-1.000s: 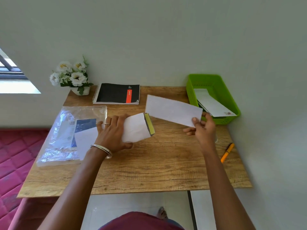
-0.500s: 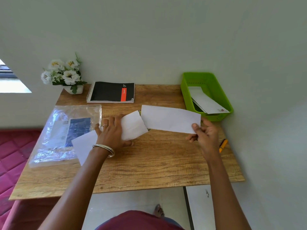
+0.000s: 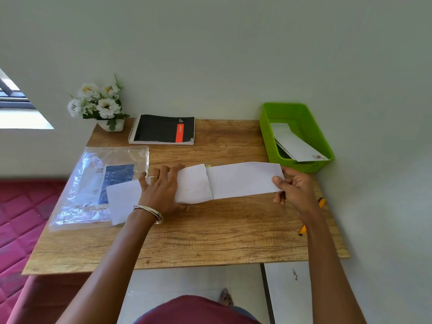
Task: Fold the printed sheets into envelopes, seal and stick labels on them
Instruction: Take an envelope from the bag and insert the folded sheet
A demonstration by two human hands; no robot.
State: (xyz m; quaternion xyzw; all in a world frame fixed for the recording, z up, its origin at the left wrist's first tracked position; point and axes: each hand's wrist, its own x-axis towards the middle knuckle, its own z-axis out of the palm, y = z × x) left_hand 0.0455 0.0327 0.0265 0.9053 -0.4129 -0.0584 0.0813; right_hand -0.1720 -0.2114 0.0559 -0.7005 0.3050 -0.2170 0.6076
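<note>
White folded sheet (image 3: pixel 243 181) sits at the envelope (image 3: pixel 194 183) mouth, over the bench (image 3: pixel 210 230). Your right hand (image 3: pixel 294 188) grip pinches its far end; left hand (image 3: pixel 163 190) grip holds the envelope. Risk: sheet corner snags the mouth and buckles if you push skewed.

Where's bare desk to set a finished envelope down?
Free: the near strip of the table, between plastic packet and pencil; also the back strip between notebook and basket. Crowded: the middle row, where left hand grips the envelope and right hand pinches the folded sheet.
</note>
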